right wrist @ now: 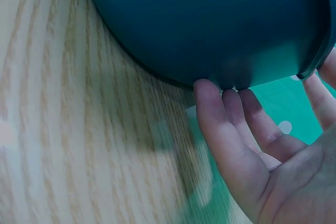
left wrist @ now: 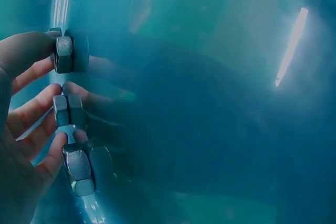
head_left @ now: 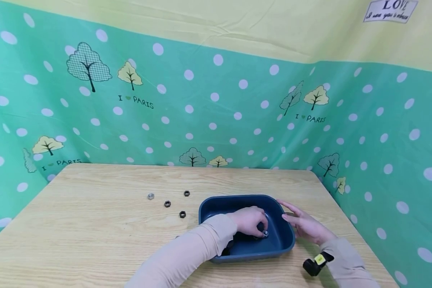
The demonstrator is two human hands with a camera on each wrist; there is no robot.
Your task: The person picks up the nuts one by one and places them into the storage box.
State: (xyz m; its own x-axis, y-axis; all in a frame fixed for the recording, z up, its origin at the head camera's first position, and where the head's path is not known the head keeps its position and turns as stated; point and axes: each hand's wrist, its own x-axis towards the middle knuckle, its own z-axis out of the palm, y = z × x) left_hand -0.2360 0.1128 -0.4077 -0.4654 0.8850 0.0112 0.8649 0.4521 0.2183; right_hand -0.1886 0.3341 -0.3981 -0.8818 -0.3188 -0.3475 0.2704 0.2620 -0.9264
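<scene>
A dark blue plastic basin (head_left: 250, 256) stands on the wooden table, and my left hand (head_left: 250, 221) reaches down inside it. Thumb and a finger pinch a hex nut (left wrist: 63, 55) low over the glossy basin floor. Two more metal nuts, a middle one (left wrist: 61, 109) and a lower one (left wrist: 79, 169), lie at the other fingertips. In the head view a silver nut (head_left: 265, 233) shows beside the fingers. My right hand (head_left: 309, 227) is at the basin's right side, its fairly straight fingers touching the outer wall and rim.
Left of the basin on the table (head_left: 93, 224) lie a silver nut (head_left: 151, 196) and several dark ones, such as a dark nut (head_left: 182, 214). A black wrist camera (head_left: 312, 266) sits under the right cuff. A green dotted curtain (head_left: 201, 120) hangs behind the table.
</scene>
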